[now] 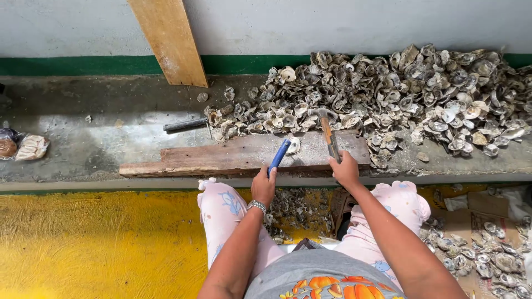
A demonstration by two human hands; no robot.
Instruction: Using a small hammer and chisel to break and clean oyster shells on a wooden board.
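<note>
A large heap of grey oyster shells [399, 88] fills the concrete ledge [100, 138] ahead and to the right of the grip. A pale wooden plank [169, 41] leans against the wall, far left and above. A dark metal bar [185, 124] lies left. Yellow floor [94, 243] spreads below left.

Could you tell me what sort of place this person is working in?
Probably a shellfish-shucking spot by a wall: a big heap of oyster shells on a concrete ledge, a worn wooden board as a work surface, and a hammer in the right hand.
</note>
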